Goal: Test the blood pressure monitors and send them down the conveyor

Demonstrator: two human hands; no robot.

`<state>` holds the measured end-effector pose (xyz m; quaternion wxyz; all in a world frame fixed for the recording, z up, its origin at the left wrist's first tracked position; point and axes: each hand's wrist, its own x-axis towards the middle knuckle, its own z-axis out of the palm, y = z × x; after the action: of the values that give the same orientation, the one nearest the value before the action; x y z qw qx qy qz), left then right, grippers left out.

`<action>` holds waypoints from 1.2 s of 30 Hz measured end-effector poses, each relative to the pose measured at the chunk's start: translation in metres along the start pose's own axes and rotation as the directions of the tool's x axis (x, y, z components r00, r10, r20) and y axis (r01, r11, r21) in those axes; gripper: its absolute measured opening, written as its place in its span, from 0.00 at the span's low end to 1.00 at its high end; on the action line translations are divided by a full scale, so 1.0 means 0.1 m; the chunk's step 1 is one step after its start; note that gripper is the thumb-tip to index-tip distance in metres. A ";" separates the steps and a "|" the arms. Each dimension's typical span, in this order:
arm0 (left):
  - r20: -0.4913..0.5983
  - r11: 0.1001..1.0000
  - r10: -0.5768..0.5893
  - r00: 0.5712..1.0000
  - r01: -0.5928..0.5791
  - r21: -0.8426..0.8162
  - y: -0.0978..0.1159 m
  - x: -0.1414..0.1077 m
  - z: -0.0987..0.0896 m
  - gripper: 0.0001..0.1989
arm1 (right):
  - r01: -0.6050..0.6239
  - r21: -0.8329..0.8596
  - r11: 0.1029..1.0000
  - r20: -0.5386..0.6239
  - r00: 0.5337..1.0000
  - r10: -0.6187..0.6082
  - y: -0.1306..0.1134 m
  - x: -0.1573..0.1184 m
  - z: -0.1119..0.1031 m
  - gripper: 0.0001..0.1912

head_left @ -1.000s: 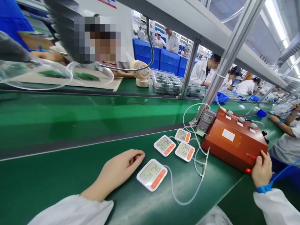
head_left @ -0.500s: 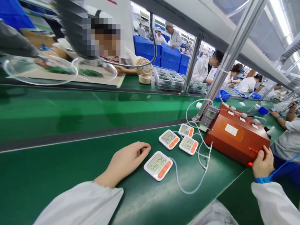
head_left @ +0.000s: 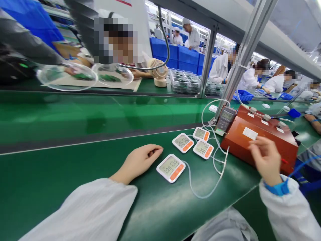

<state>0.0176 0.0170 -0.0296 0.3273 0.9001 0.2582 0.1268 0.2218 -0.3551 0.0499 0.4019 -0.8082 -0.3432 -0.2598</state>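
My left hand (head_left: 140,160) rests on the green bench with its fingers curled in and nothing visible in them. Just right of it lies a white square digital meter (head_left: 171,168) with an orange strip and lit digits. Several similar meters, among them one (head_left: 183,143) and another (head_left: 203,149), sit behind it, joined by thin clear tubing (head_left: 190,187). My right hand (head_left: 267,159), with a blue wrist strap, hovers in front of a reddish-brown metal box (head_left: 237,147), fingers loosely bent, apart and holding nothing. A grey handheld gauge (head_left: 225,120) leans at the box's left end.
A metal post (head_left: 240,63) rises behind the gauge. Across the green belt (head_left: 75,113) stand a small fan (head_left: 158,72), clear trays (head_left: 184,80) and two round magnifier lenses (head_left: 67,77). Co-workers in white coats sit beyond. A blue basket (head_left: 244,95) stands behind the box.
My right hand has come off the box's front right corner and moved left and up. The nearest meter's upper reading has dropped. My left hand stays resting; the view has shifted slightly.
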 end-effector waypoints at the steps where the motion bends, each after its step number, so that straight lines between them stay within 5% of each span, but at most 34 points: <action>1: -0.013 0.999 -0.006 1.000 0.006 -0.034 0.00 0.00 0.00 0.25 | 0.047 0.081 0.996 0.194 0.979 -0.062 -0.18 0.02 0.23 0.13; 3: -0.039 0.992 -0.021 0.999 0.016 -0.123 -0.02 0.01 -0.02 0.24 | 0.119 0.220 0.968 0.456 0.865 -0.209 -0.53 0.03 0.71 0.10; 6: -0.120 0.950 -0.104 0.987 0.063 -0.304 -0.06 0.05 -0.05 0.24 | 0.146 0.233 0.961 0.790 0.548 -0.275 -0.94 -0.03 1.31 0.20; 7: -0.161 0.926 -0.151 0.975 0.083 -0.369 -0.08 0.06 -0.05 0.24 | 0.149 0.259 0.954 0.811 0.503 -0.299 -1.03 -0.08 1.46 0.23; 11: -0.264 0.869 -0.271 0.926 0.117 -0.481 -0.04 0.06 -0.01 0.25 | 0.074 0.371 0.926 0.822 0.437 -0.364 -1.16 -0.25 1.73 0.33; 16: -0.207 0.885 -0.224 0.952 0.110 -0.453 0.23 -0.10 0.18 0.20 | -0.250 0.391 0.886 0.901 0.300 -0.314 -1.02 -0.27 1.70 0.16; 19: -0.052 0.837 -0.145 0.988 0.095 -0.539 0.36 -0.20 0.24 0.22 | -0.405 0.410 0.817 0.903 0.305 -0.302 -0.97 -0.26 1.71 0.15; 25: 0.153 0.681 0.033 0.988 0.090 -0.727 0.38 -0.29 0.19 0.33 | -0.648 0.558 0.518 0.814 0.550 -0.189 -0.95 -0.37 1.81 0.19; 28: 0.164 0.659 0.084 0.983 0.069 -0.749 0.38 -0.32 0.22 0.31 | -0.695 0.548 0.466 0.811 0.578 -0.091 -0.94 -0.38 1.84 0.22; 31: 0.146 0.558 0.004 0.989 0.119 -0.821 0.42 -0.34 0.26 0.30 | -0.701 0.536 0.470 0.826 0.550 -0.124 -0.94 -0.37 1.84 0.23; 36: 0.275 0.356 0.047 0.960 0.241 -0.903 0.49 -0.36 0.17 0.28 | -0.470 0.551 0.690 0.800 0.533 -0.275 -0.96 -0.38 1.78 0.14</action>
<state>0.0132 -0.0436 -0.0130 0.8146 0.5484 0.1503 0.1146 0.1502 -0.1784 -0.0281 0.4812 -0.6234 -0.5127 0.3419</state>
